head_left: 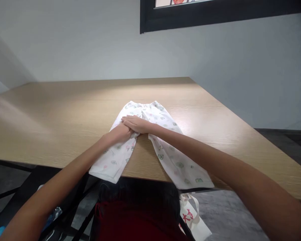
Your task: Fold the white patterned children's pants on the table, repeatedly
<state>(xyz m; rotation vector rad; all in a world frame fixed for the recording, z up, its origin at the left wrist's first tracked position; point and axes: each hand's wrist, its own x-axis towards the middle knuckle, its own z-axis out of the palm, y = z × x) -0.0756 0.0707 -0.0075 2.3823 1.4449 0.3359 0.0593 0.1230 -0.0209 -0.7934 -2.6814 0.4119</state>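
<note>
A pair of white children's pants [165, 147] with small green and pink prints lies spread on the table, its elastic waistband toward the wall. Both legs point toward me, and their hems reach over the near edge. My right hand [137, 124] lies flat, fingers stretched to the left, across my left hand and the upper part of the left-side leg. Under it, my left hand [123, 133] rests on the same leg. Its fingers are mostly covered by the right hand, so I cannot see how they are held. My right forearm crosses above the other leg.
The pants lie on a light wooden table [72, 117] that reaches to a pale wall [90, 40]. A dark-framed panel [190, 21] hangs above. Below the near edge are a white bag with red lettering [193, 217] and dark chair parts [27, 190].
</note>
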